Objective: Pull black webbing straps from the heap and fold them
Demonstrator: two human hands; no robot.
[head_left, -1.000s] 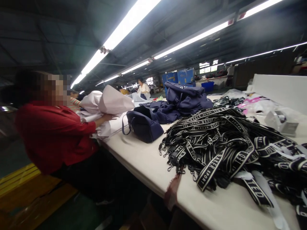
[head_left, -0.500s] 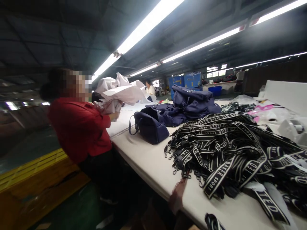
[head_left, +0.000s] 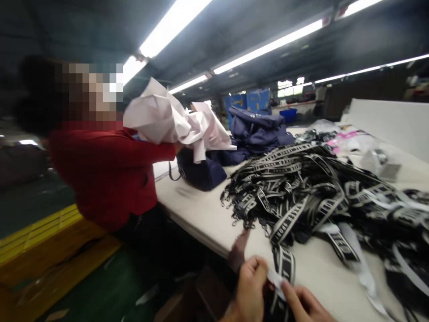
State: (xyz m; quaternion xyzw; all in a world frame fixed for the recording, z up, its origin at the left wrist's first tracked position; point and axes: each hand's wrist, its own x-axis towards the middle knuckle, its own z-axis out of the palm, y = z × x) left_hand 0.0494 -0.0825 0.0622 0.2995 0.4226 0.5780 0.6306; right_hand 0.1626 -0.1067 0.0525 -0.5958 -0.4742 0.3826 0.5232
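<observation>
At the bottom of the head view, my left hand pinches one end of a small white strip. My right hand closes on the strip's other end. Between and behind the hands hangs a black strap with pale lettering, partly hidden by them. Just beyond lies a large tangled pile of black lettered straps with metal clips at its left edge. Another white strip trails from the pile on the right.
At the left, a person in red holds crumpled white sheets over the pale table. Navy bags lie behind the straps. A tape dispenser and pink-and-white plastic are at the right. A yellow-orange structure stands lower left.
Both my hands have come into view at the bottom with the white strip. The person in red has moved nearer, and the white sheets now spread further right, over the navy bag.
</observation>
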